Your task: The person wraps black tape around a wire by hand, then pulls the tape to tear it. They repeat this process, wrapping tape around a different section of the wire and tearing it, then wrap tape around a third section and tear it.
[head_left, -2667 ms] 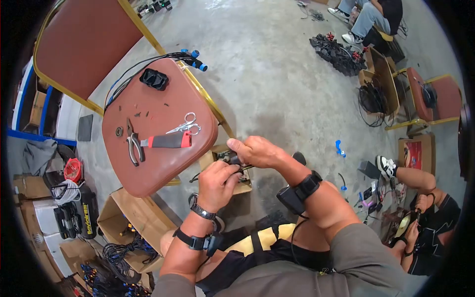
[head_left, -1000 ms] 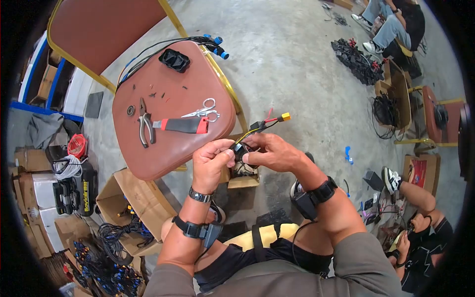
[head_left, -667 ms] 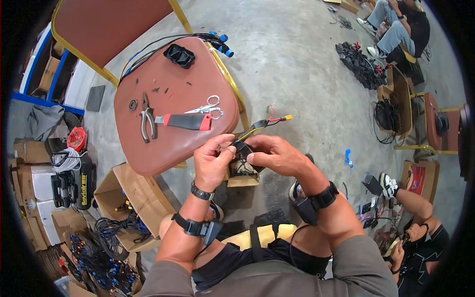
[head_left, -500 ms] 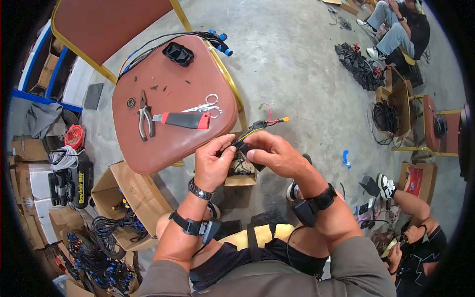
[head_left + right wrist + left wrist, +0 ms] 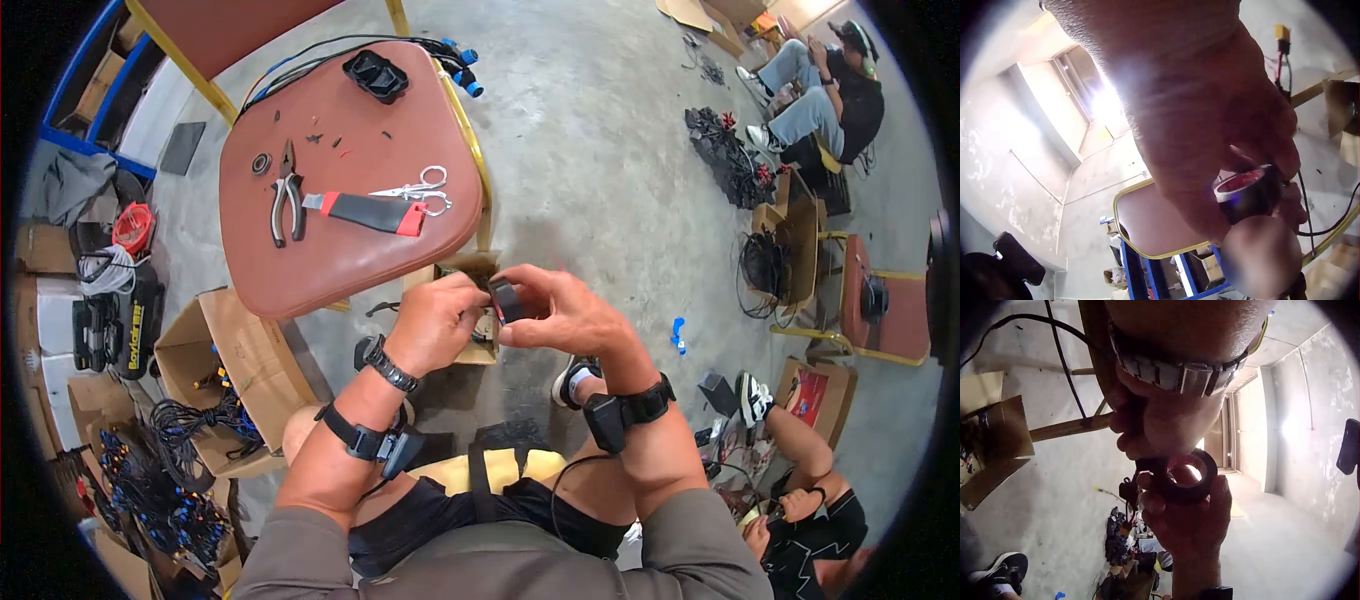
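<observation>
My right hand (image 5: 570, 312) grips a roll of black electrical tape (image 5: 504, 299) between its thumb and fingers. The tape roll's ring and reddish core show in the left wrist view. Right against the roll is my left hand (image 5: 435, 320), its back turned up and its fingertips pinched together. They hold a wire bundle, mostly hidden behind the fingers. In the right wrist view, a yellow connector (image 5: 1282, 37) on red and dark leads sticks out past the hands. Both hands are in front of the chair seat (image 5: 330, 270), above a small open cardboard box (image 5: 484, 354).
On the seat lie pliers (image 5: 287, 200), a red and black utility knife (image 5: 370, 212), scissors (image 5: 425, 188) and a black plastic housing (image 5: 376, 75). A cardboard box (image 5: 260, 350) with cables stands at left. Other people sit at right.
The lead with the yellow connector, above the hands a second ago, has dropped out of the head view. The left hand has rolled back-up, and the right hand has tilted the tape roll.
</observation>
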`<action>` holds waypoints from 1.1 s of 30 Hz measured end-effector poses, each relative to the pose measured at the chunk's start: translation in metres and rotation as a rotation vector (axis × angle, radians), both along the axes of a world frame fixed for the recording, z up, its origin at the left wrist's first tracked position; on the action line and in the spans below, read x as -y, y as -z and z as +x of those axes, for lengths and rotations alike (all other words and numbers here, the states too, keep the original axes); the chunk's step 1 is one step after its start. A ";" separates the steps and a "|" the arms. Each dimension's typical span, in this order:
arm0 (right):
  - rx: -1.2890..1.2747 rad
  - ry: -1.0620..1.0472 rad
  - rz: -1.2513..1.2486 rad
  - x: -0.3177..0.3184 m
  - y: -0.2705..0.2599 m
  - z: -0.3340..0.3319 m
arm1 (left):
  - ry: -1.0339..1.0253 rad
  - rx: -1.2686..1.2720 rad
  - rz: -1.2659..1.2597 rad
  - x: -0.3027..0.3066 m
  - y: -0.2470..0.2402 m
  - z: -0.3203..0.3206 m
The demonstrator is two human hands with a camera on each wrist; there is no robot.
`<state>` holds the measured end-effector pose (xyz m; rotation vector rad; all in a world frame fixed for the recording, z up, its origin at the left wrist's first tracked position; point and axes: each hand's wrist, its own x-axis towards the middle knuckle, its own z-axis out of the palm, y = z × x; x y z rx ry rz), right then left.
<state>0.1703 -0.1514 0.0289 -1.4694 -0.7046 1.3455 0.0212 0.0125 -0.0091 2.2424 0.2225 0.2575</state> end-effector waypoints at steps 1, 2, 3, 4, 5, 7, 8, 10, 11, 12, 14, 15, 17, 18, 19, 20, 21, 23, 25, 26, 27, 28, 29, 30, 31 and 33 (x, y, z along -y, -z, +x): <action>0.154 -0.048 -0.071 0.000 -0.008 0.004 | 0.041 0.034 -0.049 0.002 0.000 0.001; 0.308 -0.093 -0.143 0.000 -0.012 0.008 | 0.084 0.067 -0.097 0.003 0.000 0.001; 0.308 -0.092 -0.146 0.001 -0.011 0.011 | 0.086 0.067 -0.100 0.004 0.001 0.001; 0.310 -0.081 -0.118 0.002 -0.009 0.014 | 0.112 0.066 -0.128 0.004 0.002 0.000; 0.314 -0.069 -0.088 0.002 -0.008 0.017 | 0.140 0.067 -0.155 0.003 0.003 0.000; 0.214 -0.039 -0.109 0.001 -0.005 0.020 | 0.126 0.053 -0.198 0.004 0.000 0.000; 0.114 -0.015 -0.127 0.000 -0.004 0.020 | 0.108 0.038 -0.239 0.004 -0.003 0.000; 0.072 0.031 -0.084 0.001 -0.002 0.018 | 0.036 -0.030 -0.350 0.008 -0.012 -0.001; 0.069 0.029 -0.108 0.000 0.004 0.020 | -0.043 -0.100 -0.459 0.009 -0.016 -0.002; 0.066 0.027 -0.131 -0.001 0.005 0.020 | -0.039 -0.101 -0.457 0.008 -0.018 -0.002; 0.055 0.060 -0.104 -0.003 0.000 0.016 | -0.024 -0.121 -0.456 0.006 -0.019 -0.001; 0.044 0.089 -0.079 -0.004 -0.003 0.014 | -0.017 -0.122 -0.455 0.005 -0.019 -0.002; 0.035 0.101 -0.087 -0.005 0.002 0.014 | 0.026 -0.087 -0.435 0.005 -0.016 -0.003; 0.026 0.107 -0.094 -0.005 0.006 0.014 | 0.031 -0.089 -0.434 0.005 -0.016 -0.004; 0.026 0.112 -0.093 -0.006 0.011 0.015 | 0.029 -0.070 -0.452 0.005 -0.015 -0.004; 0.048 0.102 -0.105 -0.006 0.016 0.016 | 0.027 -0.051 -0.469 0.006 -0.015 -0.004; 0.070 0.093 -0.118 -0.007 0.018 0.016 | 0.034 -0.051 -0.467 0.007 -0.015 -0.004; 0.072 0.108 -0.151 -0.008 0.015 0.015 | 0.015 -0.014 -0.445 0.008 -0.016 -0.004; 0.092 0.111 -0.215 -0.010 0.003 0.013 | 0.033 0.000 -0.414 0.012 -0.019 -0.004; 0.094 0.117 -0.250 -0.012 0.008 0.012 | 0.043 0.014 -0.386 0.014 -0.021 -0.005; 0.095 0.109 -0.248 -0.011 0.016 0.012 | 0.108 0.052 -0.331 0.012 -0.011 -0.005; 0.110 0.102 -0.242 -0.011 0.025 0.014 | 0.138 0.110 -0.284 0.012 -0.007 -0.005; 0.098 0.111 -0.230 -0.010 0.035 0.014 | 0.186 0.147 -0.139 0.012 -0.008 -0.004; 0.087 0.121 -0.222 -0.009 0.043 0.014 | 0.215 0.251 -0.054 0.014 -0.004 -0.002; 0.060 0.109 -0.229 -0.007 0.048 0.015 | 0.224 0.279 -0.007 0.017 -0.010 0.001; 0.040 0.084 -0.254 -0.007 0.048 0.017 | 0.198 0.269 0.077 0.023 -0.013 0.001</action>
